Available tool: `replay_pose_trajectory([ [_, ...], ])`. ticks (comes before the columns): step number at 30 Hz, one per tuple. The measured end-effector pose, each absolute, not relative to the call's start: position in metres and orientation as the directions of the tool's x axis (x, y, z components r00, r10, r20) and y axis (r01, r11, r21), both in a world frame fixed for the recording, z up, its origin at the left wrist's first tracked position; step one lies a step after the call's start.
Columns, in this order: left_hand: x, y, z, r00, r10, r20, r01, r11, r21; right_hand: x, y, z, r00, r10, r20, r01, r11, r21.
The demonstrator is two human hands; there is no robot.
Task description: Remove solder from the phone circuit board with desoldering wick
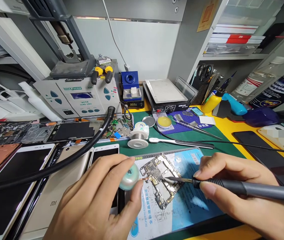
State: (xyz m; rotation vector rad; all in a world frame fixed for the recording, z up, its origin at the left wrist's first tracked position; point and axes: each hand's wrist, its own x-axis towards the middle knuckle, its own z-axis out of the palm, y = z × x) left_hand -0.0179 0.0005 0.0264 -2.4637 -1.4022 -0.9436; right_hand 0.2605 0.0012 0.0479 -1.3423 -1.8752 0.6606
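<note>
A phone circuit board (160, 176) lies on a blue and white printed pad (189, 203). My left hand (107, 196) is closed round a small pale green spool (130, 178), and a thin copper-coloured strand runs from it to the board's left edge. In my right hand (221, 186) is a soldering iron (254, 189), gripped like a pen. Its pointed tip reaches over the middle of the board, by a square chip; whether it touches is too small to tell.
A solder wire reel (138, 139), a white brush (166, 140), an open tin (164, 122) and tweezers (199, 129) lie behind the board. Phones (57, 180) stand at left under a thick black hose (82, 150). A dark phone (256, 153) lies at right.
</note>
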Motion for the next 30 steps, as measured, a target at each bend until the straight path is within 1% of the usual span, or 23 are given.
replay_pose_trajectory([
  [5, -0.015, 0.000, 0.027, 0.373, 0.726, 0.578, 0.817, -0.552, 0.167, 0.260, 0.003, 0.047, -0.271, 0.924, 0.269, 0.642, 0.381, -0.665],
  [9, -0.017, 0.000, 0.024, 0.361, 0.712, 0.603, 0.814, -0.556, 0.169, 0.257, 0.002, 0.046, -0.330, 0.886, 0.326, 0.593, 0.463, -0.658],
  [11, -0.019, 0.000, 0.022, 0.359, 0.703, 0.613, 0.812, -0.559, 0.166, 0.253, 0.003, 0.049, -0.361, 0.874, 0.325, 0.573, 0.483, -0.662],
  [17, -0.017, 0.000, 0.022, 0.339, 0.725, 0.599, 0.819, -0.541, 0.192, 0.242, 0.009, 0.059, -0.401, 0.837, 0.374, 0.563, 0.547, -0.620],
  [22, -0.016, 0.000, 0.019, 0.347, 0.723, 0.597, 0.807, -0.554, 0.202, 0.242, 0.008, 0.058, -0.415, 0.829, 0.375, 0.563, 0.558, -0.610],
  [30, -0.015, 0.001, 0.020, 0.355, 0.726, 0.589, 0.811, -0.553, 0.193, 0.241, 0.009, 0.055, -0.397, 0.842, 0.365, 0.558, 0.537, -0.632],
])
